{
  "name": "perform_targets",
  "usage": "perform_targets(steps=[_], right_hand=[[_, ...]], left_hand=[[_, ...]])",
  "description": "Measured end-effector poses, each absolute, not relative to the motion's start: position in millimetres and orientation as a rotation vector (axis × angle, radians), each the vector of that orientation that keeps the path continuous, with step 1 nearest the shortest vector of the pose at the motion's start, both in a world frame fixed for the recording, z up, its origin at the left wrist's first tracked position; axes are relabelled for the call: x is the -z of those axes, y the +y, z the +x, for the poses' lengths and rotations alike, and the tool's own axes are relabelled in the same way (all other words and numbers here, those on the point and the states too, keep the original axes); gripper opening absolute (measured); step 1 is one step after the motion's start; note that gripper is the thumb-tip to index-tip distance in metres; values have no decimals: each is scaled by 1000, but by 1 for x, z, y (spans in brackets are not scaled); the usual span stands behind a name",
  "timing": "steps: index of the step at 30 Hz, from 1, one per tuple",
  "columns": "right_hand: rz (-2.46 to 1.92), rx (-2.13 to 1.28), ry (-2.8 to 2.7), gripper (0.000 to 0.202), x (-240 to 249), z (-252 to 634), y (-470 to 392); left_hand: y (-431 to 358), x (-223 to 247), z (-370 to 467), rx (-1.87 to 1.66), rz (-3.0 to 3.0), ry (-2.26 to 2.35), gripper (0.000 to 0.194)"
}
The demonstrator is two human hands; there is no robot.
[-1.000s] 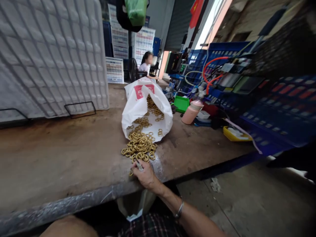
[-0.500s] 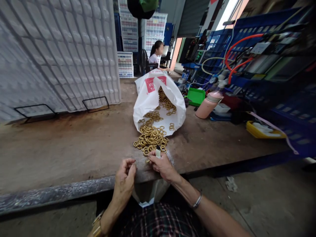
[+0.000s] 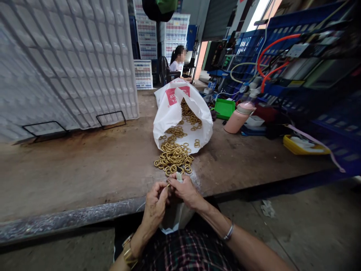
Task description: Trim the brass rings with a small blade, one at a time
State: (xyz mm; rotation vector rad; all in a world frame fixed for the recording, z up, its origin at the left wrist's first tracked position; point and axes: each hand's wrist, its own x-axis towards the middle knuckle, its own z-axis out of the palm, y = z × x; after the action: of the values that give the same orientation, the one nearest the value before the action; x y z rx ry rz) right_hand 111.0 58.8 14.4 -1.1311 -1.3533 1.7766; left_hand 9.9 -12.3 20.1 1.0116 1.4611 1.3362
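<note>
Close together at the table's front edge, my two hands meet at a brass ring (image 3: 168, 184). My right hand (image 3: 184, 188) is closed around a small pale tool (image 3: 179, 176) with a dark tip and also pinches the ring. The fingers of my left hand (image 3: 156, 199) are pinched at the ring's left side. Just beyond my hands lies a pile of brass rings (image 3: 173, 155), spilling from the mouth of a white bag (image 3: 166, 116) with a red print. More rings are inside the bag.
Wrapped white trays (image 3: 84, 67) stand on the left of the wooden table (image 3: 70, 169). To the right are a green tray (image 3: 225, 109), a pink bottle (image 3: 238, 119) and a yellow tray (image 3: 304, 146). A person (image 3: 175, 64) sits behind, near stacked crates (image 3: 175, 28).
My left hand has moved right and come up to the ring at my right hand's fingertips. My right hand has stayed nearly in place with the tool.
</note>
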Motion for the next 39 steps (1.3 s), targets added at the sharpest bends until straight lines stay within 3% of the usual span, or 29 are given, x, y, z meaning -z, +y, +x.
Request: perform_targets(steps=[9, 19, 31, 39], right_hand=[[-1078, -1657, -1543, 23, -16, 114, 58], [-1063, -1469, -1767, 25, -15, 115, 58], [-1052, -1467, -1774, 27, -18, 112, 60], [-1077, -882, -2332, 15, -15, 123, 59]], left_hand=[[-15, -16, 10, -1378, 670, 1102, 24], [-11, -15, 11, -1354, 748, 1264, 28], [-14, -12, 9, -1409, 599, 1012, 24], [-14, -14, 10, -1445, 570, 1090, 28]])
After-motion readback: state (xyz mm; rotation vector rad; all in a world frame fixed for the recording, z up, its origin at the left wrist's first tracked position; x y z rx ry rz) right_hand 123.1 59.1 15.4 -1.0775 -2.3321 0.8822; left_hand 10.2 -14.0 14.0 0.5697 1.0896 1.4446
